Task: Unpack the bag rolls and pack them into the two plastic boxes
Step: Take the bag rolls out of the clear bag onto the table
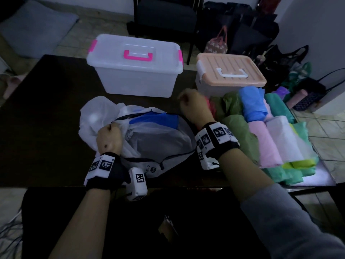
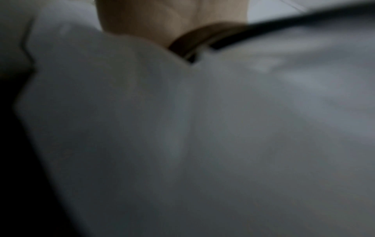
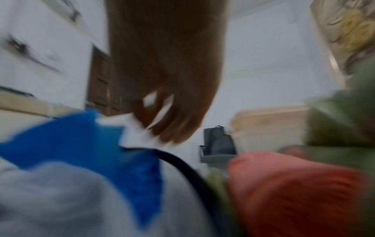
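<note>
Emptying the mesh drawstring bag [image 1: 158, 139]: left hand [image 1: 109, 137] clenches its rim, pinning the mouth open. Right hand [image 1: 194, 105] hovers loosely curled, holding nothing. Blue roll [image 1: 158, 118] remains inside; unpacked rolls [image 1: 270, 135] lie right. Both boxes [image 1: 138, 66] are lidded. Best keep the rim taut and reach straight in.
</note>
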